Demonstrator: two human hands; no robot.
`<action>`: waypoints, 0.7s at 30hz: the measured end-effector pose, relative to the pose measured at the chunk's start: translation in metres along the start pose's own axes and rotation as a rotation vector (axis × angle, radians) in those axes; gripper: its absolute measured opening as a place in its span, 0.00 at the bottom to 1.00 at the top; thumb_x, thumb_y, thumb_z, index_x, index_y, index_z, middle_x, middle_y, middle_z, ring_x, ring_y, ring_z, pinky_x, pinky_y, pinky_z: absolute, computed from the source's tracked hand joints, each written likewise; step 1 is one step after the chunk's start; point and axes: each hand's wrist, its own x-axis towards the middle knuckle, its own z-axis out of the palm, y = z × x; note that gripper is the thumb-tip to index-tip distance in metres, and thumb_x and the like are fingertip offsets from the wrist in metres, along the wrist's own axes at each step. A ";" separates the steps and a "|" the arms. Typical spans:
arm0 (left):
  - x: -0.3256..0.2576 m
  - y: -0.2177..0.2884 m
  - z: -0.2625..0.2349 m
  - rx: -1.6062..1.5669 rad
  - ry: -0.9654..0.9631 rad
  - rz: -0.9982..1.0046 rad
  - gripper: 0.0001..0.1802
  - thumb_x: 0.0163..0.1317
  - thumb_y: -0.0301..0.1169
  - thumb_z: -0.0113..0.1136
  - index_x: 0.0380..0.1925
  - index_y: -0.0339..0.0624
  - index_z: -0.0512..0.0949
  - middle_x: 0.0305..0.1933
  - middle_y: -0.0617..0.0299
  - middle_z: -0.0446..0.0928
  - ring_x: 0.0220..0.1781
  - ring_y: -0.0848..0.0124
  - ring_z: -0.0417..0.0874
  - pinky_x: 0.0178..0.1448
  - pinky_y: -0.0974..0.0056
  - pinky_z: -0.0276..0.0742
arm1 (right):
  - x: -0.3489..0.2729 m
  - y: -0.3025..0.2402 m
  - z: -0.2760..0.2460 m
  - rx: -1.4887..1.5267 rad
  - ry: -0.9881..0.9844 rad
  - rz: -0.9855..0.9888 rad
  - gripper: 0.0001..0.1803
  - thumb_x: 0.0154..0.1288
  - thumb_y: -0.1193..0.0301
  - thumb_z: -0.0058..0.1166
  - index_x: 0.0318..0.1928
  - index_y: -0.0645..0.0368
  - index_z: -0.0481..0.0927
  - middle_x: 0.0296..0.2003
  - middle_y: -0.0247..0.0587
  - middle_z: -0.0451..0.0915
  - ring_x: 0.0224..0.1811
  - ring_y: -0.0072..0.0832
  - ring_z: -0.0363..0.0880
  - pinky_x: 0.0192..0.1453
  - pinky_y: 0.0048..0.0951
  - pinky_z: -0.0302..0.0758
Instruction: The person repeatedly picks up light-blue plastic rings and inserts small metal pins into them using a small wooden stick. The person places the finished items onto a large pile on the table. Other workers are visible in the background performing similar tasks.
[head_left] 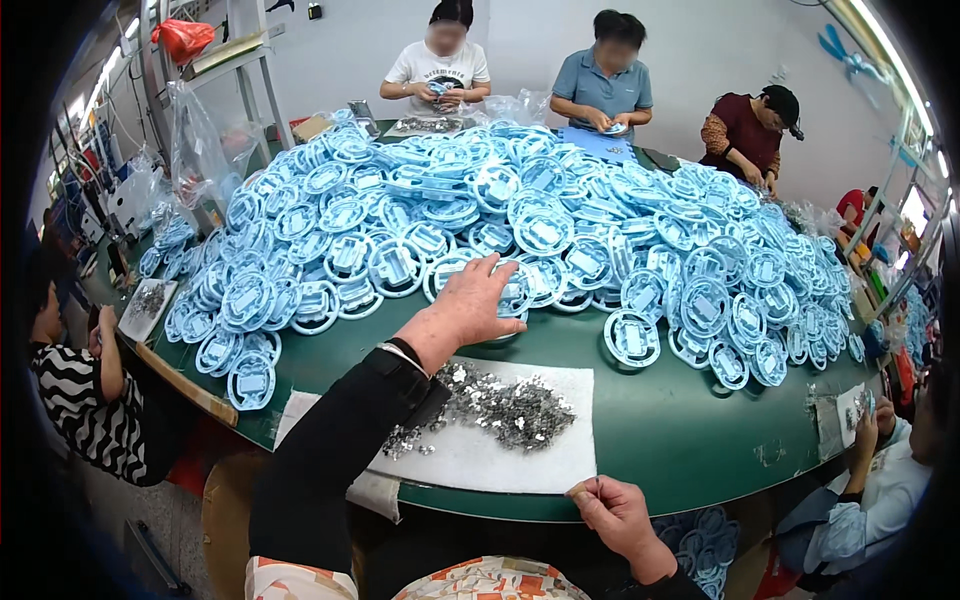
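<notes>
Pale-blue disc [517, 290]: light, stiff, best held by its rim

The disc lies on the near slope of a heap, partly hidden beneath the left hand [465, 310]. That hand's fingers are spread, thumb apart from the rest, grasping nothing; whether they touch the disc I cannot tell. It looks like moulded plastic, so it should be light and rigid, with smooth faces that may slip. The raised outer ring seems the surest hold, thumb against one side and fingers opposite; thin inner ribs might be the weaker part. Similar parts overlap all around in the heap [420, 195], so neighbours could snag or slide along.

Nearer the body, a white mat [572, 468] on the green worktop [690, 430] carries small metal pieces [525, 410], likely fiddly and suited to fingertips. The right hand [620, 512] is beside the mat's near right corner, thumb and forefinger pinched together; whether a tiny piece sits between them I cannot tell. Co-workers [600, 90] sit beyond the heap.
</notes>
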 end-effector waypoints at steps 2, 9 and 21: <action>0.023 0.008 0.002 0.018 -0.116 -0.034 0.43 0.57 0.48 0.71 0.71 0.45 0.68 0.66 0.40 0.73 0.67 0.44 0.75 0.69 0.49 0.73 | -0.001 -0.008 -0.001 0.031 0.021 0.061 0.08 0.74 0.73 0.60 0.44 0.67 0.86 0.26 0.26 0.79 0.27 0.10 0.69 0.30 0.18 0.67; 0.048 -0.001 -0.028 -0.240 -0.125 -0.139 0.23 0.62 0.38 0.69 0.58 0.48 0.83 0.42 0.47 0.87 0.42 0.54 0.88 0.49 0.57 0.81 | -0.002 -0.015 -0.002 0.096 -0.011 0.038 0.09 0.77 0.73 0.56 0.44 0.69 0.84 0.24 0.25 0.75 0.23 0.10 0.67 0.27 0.17 0.64; -0.071 0.067 -0.073 -1.540 -0.235 -0.382 0.24 0.79 0.49 0.51 0.59 0.41 0.78 0.48 0.66 0.82 0.44 0.79 0.84 0.47 0.68 0.85 | -0.002 -0.020 -0.003 0.296 -0.009 0.103 0.19 0.84 0.62 0.43 0.53 0.66 0.80 0.26 0.27 0.73 0.24 0.13 0.68 0.28 0.17 0.66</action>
